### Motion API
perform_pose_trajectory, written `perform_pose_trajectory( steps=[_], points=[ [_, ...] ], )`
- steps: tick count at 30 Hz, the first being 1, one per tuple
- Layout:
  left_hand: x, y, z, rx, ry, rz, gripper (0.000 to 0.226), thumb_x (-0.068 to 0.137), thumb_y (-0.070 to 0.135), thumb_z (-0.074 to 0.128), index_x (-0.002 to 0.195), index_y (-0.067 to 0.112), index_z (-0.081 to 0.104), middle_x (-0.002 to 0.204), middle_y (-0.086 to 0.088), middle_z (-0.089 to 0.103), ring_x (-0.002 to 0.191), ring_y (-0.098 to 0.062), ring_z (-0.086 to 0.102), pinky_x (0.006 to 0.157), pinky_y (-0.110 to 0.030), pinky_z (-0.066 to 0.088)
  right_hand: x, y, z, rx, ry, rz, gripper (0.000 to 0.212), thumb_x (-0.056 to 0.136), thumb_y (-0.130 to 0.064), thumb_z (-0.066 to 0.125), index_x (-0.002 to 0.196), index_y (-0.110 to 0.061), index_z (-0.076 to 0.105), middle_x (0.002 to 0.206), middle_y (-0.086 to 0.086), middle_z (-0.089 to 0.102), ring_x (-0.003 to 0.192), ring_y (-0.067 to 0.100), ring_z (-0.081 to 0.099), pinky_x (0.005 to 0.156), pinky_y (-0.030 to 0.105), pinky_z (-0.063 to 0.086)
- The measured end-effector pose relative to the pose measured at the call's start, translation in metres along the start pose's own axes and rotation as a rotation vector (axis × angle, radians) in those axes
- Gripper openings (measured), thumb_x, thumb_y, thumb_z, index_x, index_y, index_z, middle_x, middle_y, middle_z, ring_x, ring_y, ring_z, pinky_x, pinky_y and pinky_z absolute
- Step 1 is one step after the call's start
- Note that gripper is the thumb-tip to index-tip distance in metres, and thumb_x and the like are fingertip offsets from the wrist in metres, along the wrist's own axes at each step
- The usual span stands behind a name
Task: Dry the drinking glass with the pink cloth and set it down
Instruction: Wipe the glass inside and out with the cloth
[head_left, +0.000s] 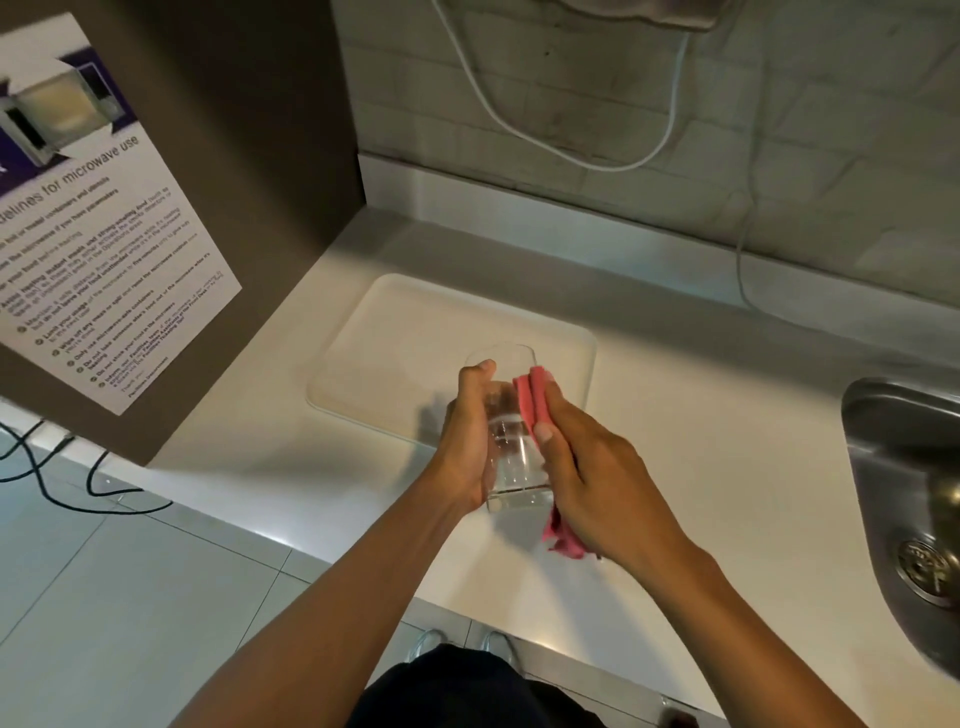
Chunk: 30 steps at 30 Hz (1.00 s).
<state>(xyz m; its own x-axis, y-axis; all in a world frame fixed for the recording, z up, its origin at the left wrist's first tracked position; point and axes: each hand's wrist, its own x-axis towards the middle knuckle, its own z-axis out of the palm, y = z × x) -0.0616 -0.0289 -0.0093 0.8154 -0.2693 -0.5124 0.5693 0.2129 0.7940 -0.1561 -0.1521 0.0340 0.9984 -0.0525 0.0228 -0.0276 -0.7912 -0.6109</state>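
Note:
A clear drinking glass (511, 447) is held in the air above the white counter, tilted with its mouth pointing away from me. My left hand (465, 441) grips its left side. My right hand (597, 478) presses a folded pink cloth (532, 400) against the glass's right side. A loose end of the cloth hangs out below my right palm. The glass hovers over the near edge of a white tray (415, 322).
A steel sink (904, 478) with a drain lies at the right. A brown cabinet side (218, 156) carrying a microwave-use notice stands at the left. White cables (670, 119) hang on the tiled wall behind. Black cables trail on the floor at lower left.

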Motion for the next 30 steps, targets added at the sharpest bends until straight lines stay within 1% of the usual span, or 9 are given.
perform_pose_trajectory(
  steps=[4,6,8,10,13,16,18,25,30],
  points=[
    [0.005,-0.001,0.000,0.009,-0.010,-0.007,0.065,0.104,0.061,0.042,0.085,0.020,0.089,0.086,-0.009,0.084,0.080,-0.020,0.080,0.069,-0.033,0.063,0.004,-0.011,-0.005,-0.082,0.021,-0.042,0.054,0.106,-0.053,0.019,0.158,-0.046,0.004,0.165,-0.012,0.025,0.117,0.016,0.065,0.095,0.031,0.052],
    [0.006,0.009,-0.002,-0.008,0.028,0.013,0.068,0.097,0.067,0.046,0.097,0.010,0.084,0.097,-0.017,0.083,0.091,-0.029,0.077,0.077,-0.037,0.063,-0.007,-0.011,-0.001,-0.153,-0.044,-0.104,0.055,0.107,-0.051,0.019,0.157,-0.046,-0.001,0.168,-0.011,0.010,0.095,0.014,0.072,0.082,0.025,0.059],
    [0.007,0.015,-0.005,-0.021,0.072,0.027,0.070,0.086,0.071,0.049,0.102,0.009,0.076,0.103,-0.017,0.080,0.095,-0.031,0.074,0.081,-0.041,0.060,-0.014,-0.006,0.003,-0.153,-0.079,-0.111,0.054,0.107,-0.050,0.020,0.156,-0.047,-0.003,0.168,-0.013,0.006,0.101,0.015,0.072,0.085,0.019,0.054],
    [0.008,0.014,-0.004,-0.011,0.068,0.018,0.070,0.088,0.069,0.049,0.107,0.007,0.075,0.104,-0.017,0.080,0.092,-0.029,0.074,0.079,-0.039,0.058,-0.010,-0.003,0.001,-0.053,-0.082,-0.053,0.054,0.105,-0.052,0.021,0.156,-0.048,0.004,0.164,-0.008,0.029,0.111,0.014,0.069,0.097,0.021,0.048],
    [0.006,0.009,0.000,0.028,0.035,-0.018,0.066,0.102,0.063,0.044,0.111,0.007,0.078,0.096,-0.013,0.083,0.082,-0.023,0.078,0.076,-0.038,0.061,0.004,-0.004,-0.005,0.128,-0.056,0.038,0.056,0.102,-0.059,0.024,0.156,-0.050,0.015,0.127,-0.006,0.067,0.065,0.009,0.074,0.061,0.027,0.063],
    [0.007,0.015,0.000,-0.003,0.040,-0.019,0.072,0.098,0.066,0.046,0.116,0.003,0.078,0.111,-0.021,0.082,0.097,-0.033,0.077,0.089,-0.043,0.062,0.000,-0.009,-0.002,-0.102,-0.042,-0.056,0.059,0.101,-0.058,0.015,0.157,-0.048,-0.001,0.164,-0.009,0.023,0.064,0.009,0.071,0.057,0.021,0.061],
    [0.007,0.021,-0.001,-0.006,0.053,-0.009,0.076,0.086,0.070,0.051,0.113,0.004,0.076,0.118,-0.026,0.078,0.105,-0.039,0.073,0.095,-0.048,0.058,-0.009,-0.008,0.005,-0.209,-0.075,-0.137,0.058,0.102,-0.055,0.014,0.154,-0.051,-0.013,0.167,-0.012,-0.002,0.065,0.012,0.070,0.059,0.022,0.060],
    [0.013,0.003,0.001,-0.001,-0.073,-0.024,0.061,0.085,0.067,0.051,0.093,0.019,0.088,0.092,-0.011,0.083,0.080,-0.021,0.080,0.077,-0.039,0.064,0.017,-0.001,-0.005,-0.014,-0.021,0.015,0.056,0.104,-0.055,0.022,0.157,-0.048,0.004,0.162,-0.009,0.032,0.109,0.018,0.069,0.094,0.025,0.050],
    [0.017,0.021,0.003,0.013,0.031,0.008,0.075,0.083,0.073,0.051,0.110,0.009,0.079,0.114,-0.020,0.081,0.103,-0.036,0.075,0.090,-0.046,0.061,0.002,-0.004,-0.001,-0.195,-0.062,-0.154,0.059,0.101,-0.056,0.012,0.157,-0.046,-0.006,0.169,-0.009,0.002,0.068,0.013,0.069,0.057,0.020,0.056]
  ],
)
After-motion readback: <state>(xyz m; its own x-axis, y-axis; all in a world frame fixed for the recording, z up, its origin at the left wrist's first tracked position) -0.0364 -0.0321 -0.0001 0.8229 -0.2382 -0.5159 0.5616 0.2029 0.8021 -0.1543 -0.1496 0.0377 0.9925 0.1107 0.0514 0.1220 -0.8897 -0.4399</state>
